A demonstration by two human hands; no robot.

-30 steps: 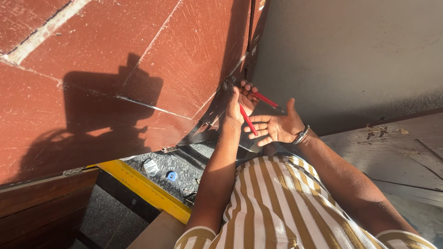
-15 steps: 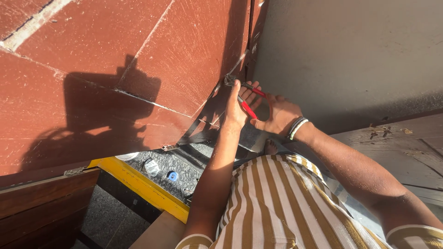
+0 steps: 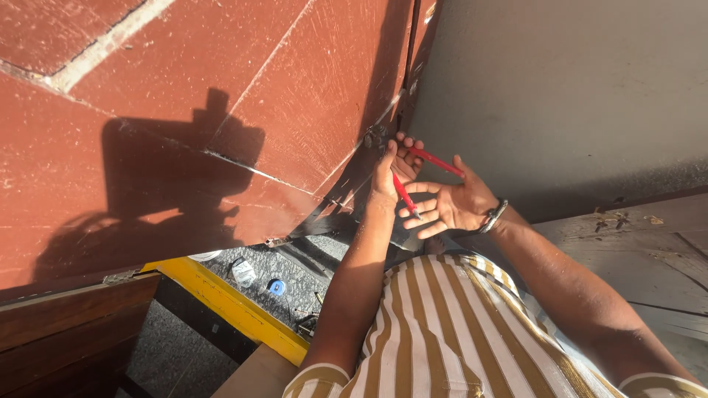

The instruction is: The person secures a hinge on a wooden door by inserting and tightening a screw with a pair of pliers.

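Biggest thing in front of you: the red-brown scratched sheet-metal panel [image 3: 221,110], sunlit, w/ your shadow across it. Right of it, a plain grey wall [image 3: 575,88]. Below, a yellow painted bar [image 3: 221,302] runs diagonally, and behind it sits a dark speckled tray-like recess [image 3: 295,265] holding a clear wrapper, a small blue cap [image 3: 276,287] and some dark clips; can't tell more.

Your left hand [image 3: 389,168] is closed on the red-handled pliers [image 3: 413,180], nose up at the dark metal fitting [image 3: 375,137] on the panel's edge. Your right hand [image 3: 448,205] is spread wide, palm up, empty, just beside the handles, one red handle lying across its fingers.

Risk, as I judge it: one-handed grip on both handles is narrow, so the nose could slip off the fitting and scrape the panel or pinch your open palm. Anything dropped likely lands in the recess among the bits.
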